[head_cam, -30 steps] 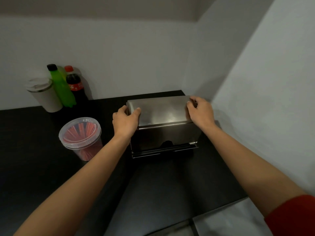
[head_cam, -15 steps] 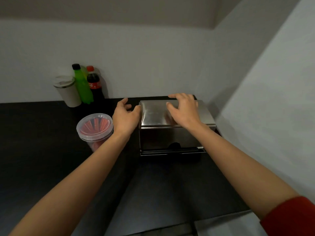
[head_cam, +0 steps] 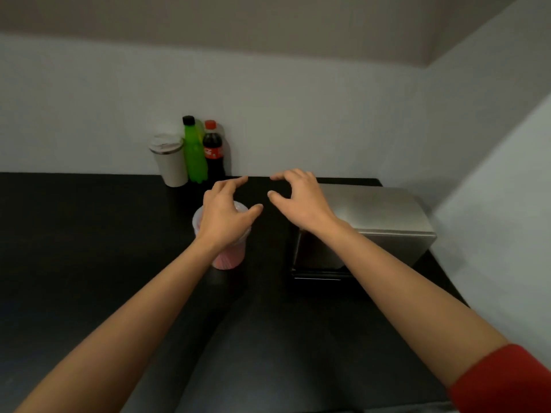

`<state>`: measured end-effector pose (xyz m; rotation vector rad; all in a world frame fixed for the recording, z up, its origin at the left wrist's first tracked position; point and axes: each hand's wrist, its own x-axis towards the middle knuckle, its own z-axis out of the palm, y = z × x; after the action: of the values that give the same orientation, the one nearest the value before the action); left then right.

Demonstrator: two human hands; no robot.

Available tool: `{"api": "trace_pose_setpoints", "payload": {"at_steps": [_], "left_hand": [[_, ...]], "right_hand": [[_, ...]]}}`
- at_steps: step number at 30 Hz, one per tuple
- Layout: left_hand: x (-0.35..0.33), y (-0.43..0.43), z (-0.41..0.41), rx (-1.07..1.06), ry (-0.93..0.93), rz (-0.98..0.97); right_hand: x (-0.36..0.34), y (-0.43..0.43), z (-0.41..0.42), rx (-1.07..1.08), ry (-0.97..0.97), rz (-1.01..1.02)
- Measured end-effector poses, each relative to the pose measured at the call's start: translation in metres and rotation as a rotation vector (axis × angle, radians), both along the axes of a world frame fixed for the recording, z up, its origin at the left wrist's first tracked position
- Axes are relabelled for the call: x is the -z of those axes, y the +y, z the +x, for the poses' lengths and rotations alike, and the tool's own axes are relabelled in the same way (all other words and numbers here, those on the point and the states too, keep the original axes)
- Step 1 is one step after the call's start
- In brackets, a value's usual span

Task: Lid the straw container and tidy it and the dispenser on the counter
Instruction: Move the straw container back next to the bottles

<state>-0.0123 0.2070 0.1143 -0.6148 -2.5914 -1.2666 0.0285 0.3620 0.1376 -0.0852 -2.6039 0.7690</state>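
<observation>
The steel dispenser point(head_cam: 378, 216) stands at the right end of the black counter point(head_cam: 89, 248), close to the corner of the two walls. The clear straw container point(head_cam: 228, 257), lidded and full of red straws, stands to its left. My left hand point(head_cam: 223, 216) hovers over the container's lid with fingers spread and hides most of the lid. My right hand point(head_cam: 301, 201) is in the air just left of the dispenser's top, fingers apart, holding nothing.
At the back wall stand a white lidded cup point(head_cam: 170, 159), a green bottle point(head_cam: 193, 153) and a cola bottle point(head_cam: 213, 150). White walls close the counter at the back and at the right.
Both hands have let go of the dispenser and moved left. My left hand is now above the straw container. The view has swung left.
</observation>
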Motion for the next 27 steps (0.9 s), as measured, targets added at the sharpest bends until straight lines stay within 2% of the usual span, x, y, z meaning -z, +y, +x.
{"api": "trace_pose_setpoints", "payload": {"at_steps": [5,8,12,18,27], "left_hand": [[0.010,-0.040,-0.027,0.115,-0.121,-0.074],[0.019,-0.058,-0.042,0.201,-0.223,-0.028],[0.034,-0.076,-0.058,0.301,-0.346,0.025],[0.055,-0.092,-0.068,0.451,-0.508,0.138],[0.081,-0.085,-0.066,0.513,-0.455,0.175]], "right_hand": [[0.008,-0.042,-0.027,0.012,-0.036,-0.101],[0.018,-0.060,-0.039,0.037,-0.093,-0.223],[0.038,-0.072,-0.051,0.094,-0.261,-0.366],[0.060,-0.078,-0.055,0.186,-0.342,-0.439],[0.078,-0.079,-0.057,0.221,-0.358,-0.515]]}}
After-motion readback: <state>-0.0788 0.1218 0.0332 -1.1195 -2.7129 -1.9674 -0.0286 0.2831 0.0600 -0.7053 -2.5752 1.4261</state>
